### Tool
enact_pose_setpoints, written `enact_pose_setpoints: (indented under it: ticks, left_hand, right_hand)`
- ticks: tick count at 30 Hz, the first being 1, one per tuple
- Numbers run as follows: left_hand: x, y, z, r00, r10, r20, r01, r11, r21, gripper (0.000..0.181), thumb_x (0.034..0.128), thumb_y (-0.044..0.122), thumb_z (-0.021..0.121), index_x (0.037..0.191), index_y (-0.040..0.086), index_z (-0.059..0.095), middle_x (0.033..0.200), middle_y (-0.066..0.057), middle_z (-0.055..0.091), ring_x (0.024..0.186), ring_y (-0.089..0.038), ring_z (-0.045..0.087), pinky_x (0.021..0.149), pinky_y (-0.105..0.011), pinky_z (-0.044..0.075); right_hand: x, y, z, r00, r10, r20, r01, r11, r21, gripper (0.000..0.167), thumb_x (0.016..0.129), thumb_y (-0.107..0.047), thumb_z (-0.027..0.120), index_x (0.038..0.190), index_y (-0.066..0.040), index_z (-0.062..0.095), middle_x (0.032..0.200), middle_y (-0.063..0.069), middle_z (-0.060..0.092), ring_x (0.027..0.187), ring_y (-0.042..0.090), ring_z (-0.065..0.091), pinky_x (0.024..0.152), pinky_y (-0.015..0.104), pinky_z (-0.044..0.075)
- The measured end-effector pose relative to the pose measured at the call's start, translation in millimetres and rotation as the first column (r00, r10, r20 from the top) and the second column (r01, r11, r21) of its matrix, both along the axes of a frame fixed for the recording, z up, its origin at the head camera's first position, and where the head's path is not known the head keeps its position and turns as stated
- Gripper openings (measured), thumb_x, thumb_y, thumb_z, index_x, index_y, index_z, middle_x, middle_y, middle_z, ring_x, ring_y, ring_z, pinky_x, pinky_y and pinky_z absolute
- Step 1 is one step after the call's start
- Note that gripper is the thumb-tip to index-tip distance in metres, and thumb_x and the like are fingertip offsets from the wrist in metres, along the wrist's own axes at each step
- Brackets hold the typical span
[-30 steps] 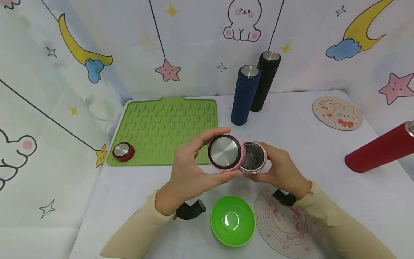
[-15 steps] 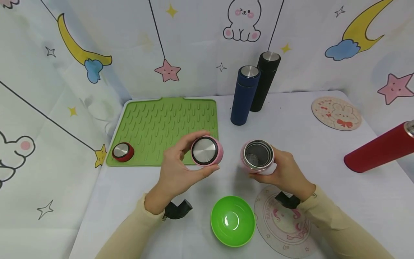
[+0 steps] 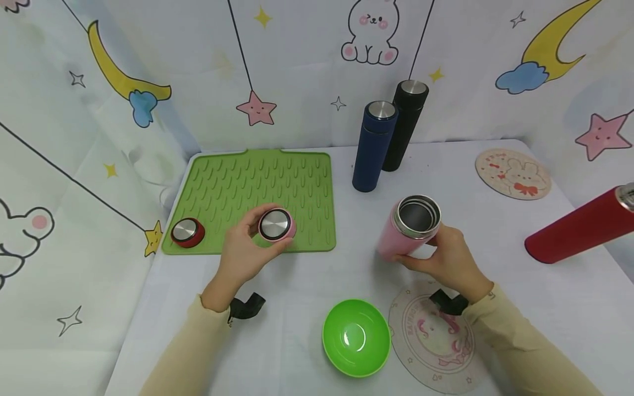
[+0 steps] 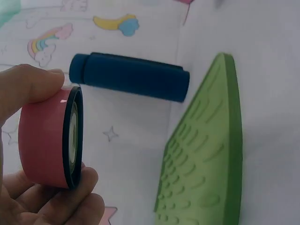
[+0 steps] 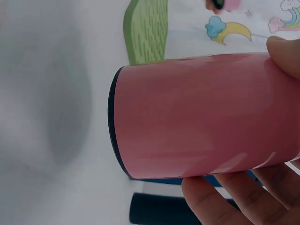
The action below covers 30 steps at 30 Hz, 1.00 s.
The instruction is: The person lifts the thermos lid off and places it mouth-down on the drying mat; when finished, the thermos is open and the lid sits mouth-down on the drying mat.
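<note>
the pink vacuum flask [image 3: 396,236] has no lid on, its mouth facing up toward the head camera and showing a dark interior. the right hand [image 3: 455,261] holds it round the side, thumb on one face and fingers on the other; the right wrist view shows its base lifted off the table, with a shadow apart from it. whether it hangs truly upright is hard to tell. its pink lid [image 3: 292,230] is in the left hand [image 3: 242,250], pinched between thumb and fingers by the rim, steel disc up, above the near edge of the green ridged mat [image 3: 257,181].

the flask looks rigid and fairly light, probably metal; the glossy coat may slip, so a full wrap round the mid-body seems safest, clear of the mouth. the lid should feel light and stiff, best taken by its side wall. neither looks fragile, though a drop could dent them.

on the mat's near left corner sits a red lid [image 3: 188,232]. behind the pink flask stand a navy flask [image 3: 372,154] and, just behind that, a black flask [image 3: 408,125]. nearer the person are a lime-green bowl [image 3: 364,360] and a round printed mat [image 3: 411,352]. a red flask [image 3: 577,228] and a bunny coaster [image 3: 513,174] lie to the right.
</note>
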<state>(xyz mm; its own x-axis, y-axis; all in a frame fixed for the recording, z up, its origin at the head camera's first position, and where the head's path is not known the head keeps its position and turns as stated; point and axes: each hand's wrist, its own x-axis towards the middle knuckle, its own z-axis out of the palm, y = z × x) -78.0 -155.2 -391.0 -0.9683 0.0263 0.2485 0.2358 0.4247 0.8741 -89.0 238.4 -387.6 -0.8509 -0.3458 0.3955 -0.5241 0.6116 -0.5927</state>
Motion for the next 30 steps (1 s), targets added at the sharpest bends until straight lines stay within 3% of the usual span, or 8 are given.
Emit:
enact_pose_setpoints:
  ticks: [5,9,12,16,22,30]
  left_hand:
    - [-10.7,-21.8,-17.6,0.993,0.078,0.09,-0.073,0.995,-0.061,0.07,0.0776,0.02,0.093,0.14,0.015,0.062,0.133,-0.007,0.07,0.12,-0.024,0.07,0.09,-0.01,0.051]
    - [-17.7,-34.8,-29.4,0.986,0.129,0.107,-0.121,0.989,-0.085,0.072,0.0772,0.022,0.094,0.14,0.011,0.061,0.133,-0.011,0.07,0.12,-0.028,0.071,0.088,-0.01,0.051]
    - [-21.0,-43.5,-37.0,0.982,0.152,0.112,-0.141,0.985,-0.099,0.072,0.0783,0.021,0.093,0.141,0.009,0.06,0.134,-0.014,0.069,0.122,-0.029,0.069,0.088,-0.007,0.048]
    - [-23.4,-53.8,-44.6,0.975,0.196,0.108,-0.179,0.973,-0.147,0.071,0.0785,0.022,0.093,0.141,0.011,0.061,0.133,-0.014,0.07,0.12,-0.029,0.069,0.087,-0.013,0.05]
    - [-25.5,-64.4,-49.4,0.961,0.266,0.081,-0.242,0.943,-0.228,0.07,0.0788,0.025,0.092,0.141,0.012,0.062,0.128,-0.015,0.073,0.115,-0.031,0.071,0.09,-0.042,0.056]
    - [-26.6,-70.9,-52.3,0.946,0.32,0.046,-0.294,0.911,-0.288,0.068,0.0799,0.027,0.09,0.139,0.008,0.063,0.128,-0.018,0.072,0.115,-0.038,0.07,0.096,-0.054,0.056]
  right_hand:
    - [-5.6,8,-0.3,0.994,-0.071,0.084,0.071,0.997,-0.001,0.075,0.068,-0.008,0.097,0.132,-0.006,0.06,0.123,0.013,0.074,0.109,-0.019,0.055,0.084,0.01,0.057]
    - [-11.8,18,-3.0,0.974,-0.136,0.181,0.141,0.99,-0.014,0.07,0.075,-0.014,0.095,0.133,-0.005,0.058,0.127,0.016,0.072,0.109,0.012,0.07,0.084,0.007,0.055]
    - [-16.7,26,-4.3,0.958,-0.174,0.229,0.182,0.983,-0.016,0.069,0.079,-0.018,0.092,0.137,-0.004,0.056,0.131,0.02,0.069,0.112,0.035,0.07,0.083,0.003,0.052]
    - [-23.7,41,-4.9,0.934,-0.232,0.272,0.241,0.971,-0.001,0.074,0.084,-0.025,0.089,0.144,-0.004,0.05,0.139,0.023,0.064,0.118,0.043,0.066,0.081,-0.001,0.048]
    - [-36.0,61,-8.6,0.908,-0.304,0.287,0.317,0.948,0.001,0.076,0.088,-0.03,0.085,0.148,-0.005,0.045,0.143,0.024,0.06,0.119,0.041,0.062,0.079,-0.003,0.046]
    - [-47.6,82,-13.0,0.872,-0.411,0.267,0.425,0.905,0.004,0.072,0.09,-0.037,0.082,0.146,-0.01,0.046,0.142,0.018,0.061,0.104,-0.004,0.052,0.076,-0.004,0.045]
